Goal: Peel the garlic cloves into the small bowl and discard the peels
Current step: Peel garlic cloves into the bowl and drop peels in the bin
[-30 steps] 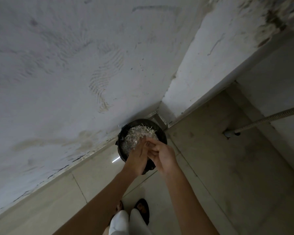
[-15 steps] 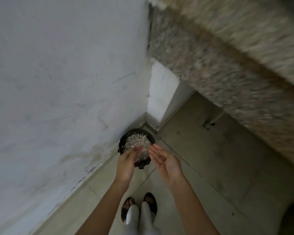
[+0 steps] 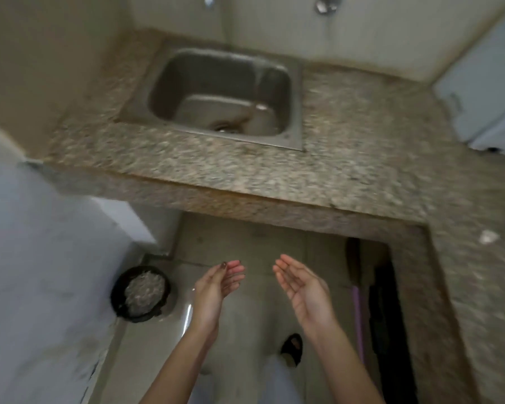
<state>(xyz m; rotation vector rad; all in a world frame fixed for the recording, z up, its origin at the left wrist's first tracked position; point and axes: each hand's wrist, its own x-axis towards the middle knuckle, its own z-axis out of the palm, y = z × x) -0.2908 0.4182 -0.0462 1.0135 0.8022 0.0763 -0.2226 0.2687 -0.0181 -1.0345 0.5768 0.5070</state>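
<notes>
Hanging side by side above the tiled floor point(image 3: 245, 322), the two hands hold nothing and do not touch. The left hand point(image 3: 216, 282) has its palm turned toward the other hand, its fingers point(image 3: 233, 271) loosely curved and close together. The right hand point(image 3: 299, 282) faces back with the palm partly up, its fingers point(image 3: 285, 268) nearly straight and slightly spread.

The garlic peels point(image 3: 145, 288) lie as a pale heap in a round black bin point(image 3: 115, 293). It stands on the floor well to the left of the left fingertips and a little below them, against the pale wall point(image 3: 41, 258).

Ahead of both sets of fingertips, the front edge of a speckled stone counter point(image 3: 216, 170) crosses the view. Beyond it a steel sink point(image 3: 172, 80) is set into the counter. A thin stream of water point(image 3: 258, 83) falls into the basin, though blur hides which tap it comes from.

To the right of the right fingers the counter turns toward the person, and a small white scrap point(image 3: 489, 237) lies on that side. Under the counter, just right of the right hand, a purple handle point(image 3: 358, 310) stands among dark things too dim to name. Below the right wrist a foot in a dark sandal point(image 3: 292, 345) rests on the floor.
</notes>
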